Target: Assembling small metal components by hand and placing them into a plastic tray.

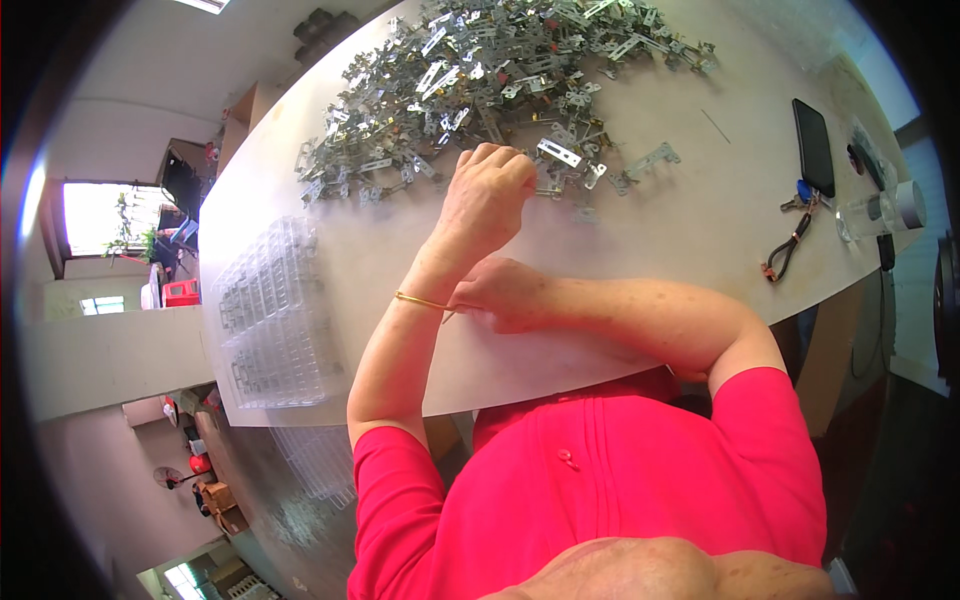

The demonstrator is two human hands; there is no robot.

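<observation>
My left hand (487, 195) is at the near edge of a large heap of small metal brackets (470, 85). Its fingers curl downward and look closed, and the back of the hand hides what they grip, if anything. Close below it, my right hand (508, 293) is beside my left wrist, its fingers pinched together. Whatever lies between those fingertips is too small or too hidden to make out. A gold bangle (420, 300) circles my left wrist. Just right of my left hand, a shiny flat bracket (559, 152) lies among loose pieces, with a longer bracket (650, 165) farther right.
Clear plastic compartment trays (275, 340), some holding metal parts, lie at the table's left edge. On the right are a black phone (813, 147), keys on a dark strap (790, 245) and a clear bottle (870, 215). A thin wire (715, 126) lies on the white table (650, 235).
</observation>
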